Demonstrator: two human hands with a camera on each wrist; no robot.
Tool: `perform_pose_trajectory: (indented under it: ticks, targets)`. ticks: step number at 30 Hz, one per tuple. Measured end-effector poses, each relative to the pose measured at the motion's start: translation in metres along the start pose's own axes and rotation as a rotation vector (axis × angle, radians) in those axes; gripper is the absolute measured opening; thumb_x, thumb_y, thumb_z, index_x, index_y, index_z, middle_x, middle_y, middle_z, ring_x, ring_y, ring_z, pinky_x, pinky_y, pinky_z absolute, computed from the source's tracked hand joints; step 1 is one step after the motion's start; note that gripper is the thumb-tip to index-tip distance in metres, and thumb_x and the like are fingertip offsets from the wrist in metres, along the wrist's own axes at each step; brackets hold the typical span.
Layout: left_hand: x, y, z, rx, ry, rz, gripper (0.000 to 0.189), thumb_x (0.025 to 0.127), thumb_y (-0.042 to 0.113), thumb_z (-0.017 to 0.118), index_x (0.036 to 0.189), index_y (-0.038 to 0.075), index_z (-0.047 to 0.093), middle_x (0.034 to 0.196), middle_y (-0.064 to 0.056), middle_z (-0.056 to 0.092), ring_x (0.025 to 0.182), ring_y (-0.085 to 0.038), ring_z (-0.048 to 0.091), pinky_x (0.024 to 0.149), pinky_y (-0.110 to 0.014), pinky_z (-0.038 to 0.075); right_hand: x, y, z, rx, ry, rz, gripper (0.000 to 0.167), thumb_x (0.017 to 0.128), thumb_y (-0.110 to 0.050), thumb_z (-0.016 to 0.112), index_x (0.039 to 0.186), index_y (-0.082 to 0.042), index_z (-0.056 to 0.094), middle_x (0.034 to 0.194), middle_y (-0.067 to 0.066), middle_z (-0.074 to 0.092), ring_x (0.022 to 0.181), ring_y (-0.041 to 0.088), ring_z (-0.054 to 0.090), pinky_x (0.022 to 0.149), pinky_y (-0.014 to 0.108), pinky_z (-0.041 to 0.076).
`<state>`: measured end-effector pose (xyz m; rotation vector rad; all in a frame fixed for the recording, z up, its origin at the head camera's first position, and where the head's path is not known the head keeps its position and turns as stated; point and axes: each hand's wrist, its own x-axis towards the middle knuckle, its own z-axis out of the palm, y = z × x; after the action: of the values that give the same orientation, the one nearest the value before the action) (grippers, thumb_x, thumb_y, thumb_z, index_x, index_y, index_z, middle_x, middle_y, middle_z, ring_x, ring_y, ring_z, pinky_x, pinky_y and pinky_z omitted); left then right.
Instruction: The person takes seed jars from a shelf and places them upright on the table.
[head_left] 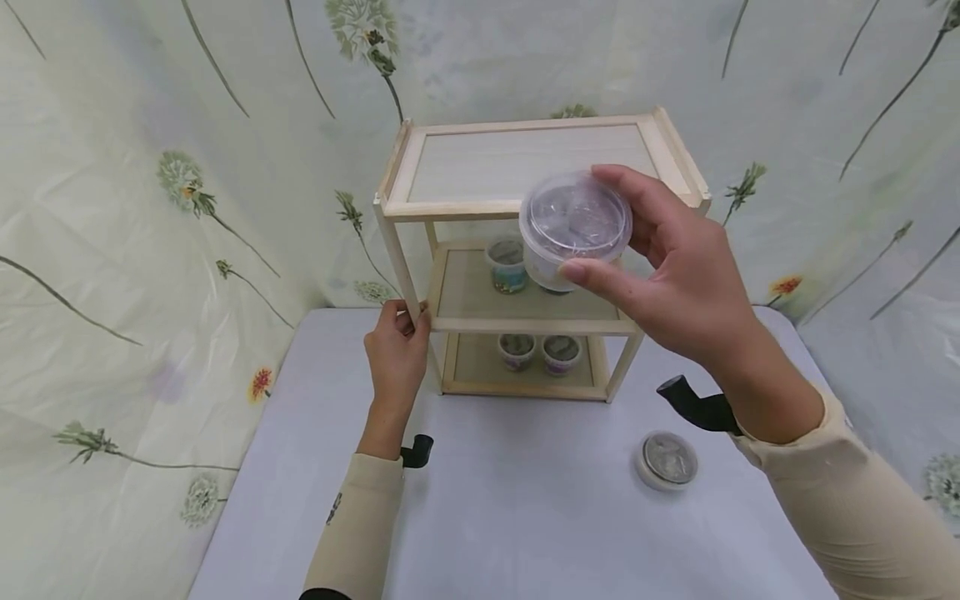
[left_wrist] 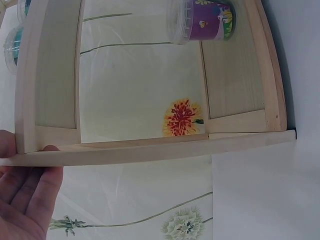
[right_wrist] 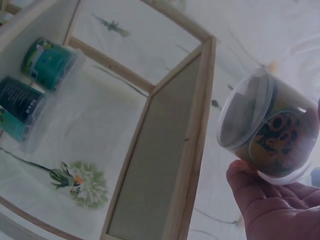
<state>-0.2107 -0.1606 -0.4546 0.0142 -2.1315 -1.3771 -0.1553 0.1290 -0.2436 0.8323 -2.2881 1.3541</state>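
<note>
My right hand (head_left: 690, 287) grips a round plastic tub (head_left: 576, 223) with a clear lid, raised in front of the top tier of a wooden shelf rack (head_left: 517, 325). In the right wrist view the tub (right_wrist: 280, 127) shows a yellowish label with dark print. Thumb and fingers lie on opposite sides of it. My left hand (head_left: 399, 358) holds the rack's left front post, near the middle tier. In the left wrist view fingers of that hand (left_wrist: 30, 200) lie around the pale wooden post (left_wrist: 135, 154).
Teal tubs (head_left: 508, 268) stand on the middle tier, one mostly hidden behind the held tub. Two purple-labelled tubs (head_left: 517, 352) sit on the bottom tier. Another lidded tub (head_left: 667, 461) rests on the white table (head_left: 525, 517) at right. A flower-patterned sheet (head_left: 150, 275) hangs behind.
</note>
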Motion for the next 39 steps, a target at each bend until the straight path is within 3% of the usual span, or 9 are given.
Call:
perform_pose_trajectory:
  ticks: [6,17,32,39]
  targets:
    - [0.0,0.001,-0.001,0.008,0.004,-0.009,0.016,0.1,0.007,0.07,0.113,-0.001,0.066,0.111,-0.013,0.078,0.098,-0.024,0.077,0.08,-0.04,0.062,-0.014,0.003,0.003,-0.014,-0.026,-0.03,0.083,0.08,0.007,0.088,0.153,-0.01,0.051,0.139,0.007,0.062,0.116,0.013,0.065,0.1,0.02,0.05]
    - [0.0,0.003,0.0,0.004,-0.001,0.009,0.016,0.099,0.006,0.07,0.112,-0.003,0.066,0.111,-0.014,0.078,0.098,-0.024,0.077,0.08,-0.04,0.062,-0.046,0.016,0.007,0.005,-0.04,0.003,0.085,0.077,0.006,0.09,0.152,-0.013,0.053,0.138,0.006,0.063,0.113,0.011,0.065,0.098,0.017,0.05]
    - [0.0,0.001,0.0,0.016,-0.01,-0.001,0.018,0.1,0.008,0.07,0.114,-0.002,0.066,0.111,-0.014,0.077,0.098,-0.023,0.077,0.08,-0.041,0.062,-0.078,0.046,0.014,0.007,-0.047,0.096,0.083,0.079,0.002,0.09,0.152,-0.014,0.052,0.14,0.009,0.062,0.116,0.005,0.065,0.095,0.014,0.05]
    - [-0.001,0.002,0.0,0.035,-0.006,-0.003,0.018,0.1,0.009,0.071,0.113,-0.002,0.067,0.11,-0.013,0.078,0.096,-0.024,0.077,0.079,-0.043,0.063,-0.089,0.055,0.018,0.03,-0.071,0.154,0.081,0.082,-0.002,0.089,0.153,-0.017,0.052,0.137,0.008,0.063,0.118,0.007,0.065,0.095,0.014,0.05]
